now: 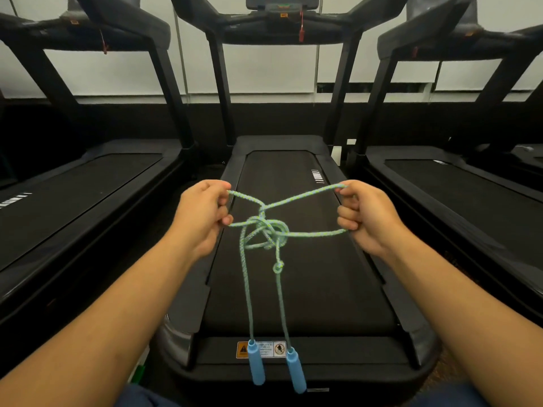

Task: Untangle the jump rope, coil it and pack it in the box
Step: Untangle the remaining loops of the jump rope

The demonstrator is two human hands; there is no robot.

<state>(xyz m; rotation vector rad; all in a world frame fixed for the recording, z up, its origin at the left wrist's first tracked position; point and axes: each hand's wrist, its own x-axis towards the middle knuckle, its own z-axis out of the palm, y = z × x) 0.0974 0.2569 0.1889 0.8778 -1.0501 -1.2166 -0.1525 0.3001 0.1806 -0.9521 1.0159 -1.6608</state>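
The left hand sits just left of the frame's middle, its fingers curled shut around a loop of the jump rope, with strands leaving it at the top near the thumb and at the bottom near the lower fingers. The right hand mirrors it just right of the middle, likewise clenched on a loop of the same pale green-blue braided cord. Between the two hands the strands run inward, cross once, and meet in a dense knot held in the air at the centre of the frame. From that tangle two strands hang down toward the bottom of the frame; the right one carries a small separate knot partway down. Each strand ends in a light blue handle: the left handle and the right handle hang side by side, close but apart, in the lower middle. Behind the rope lies the black belt of a treadmill, with a warning sticker at its near end. Two more treadmills flank it, at the left and right of the frame. Both bare forearms reach in from the lower corners.
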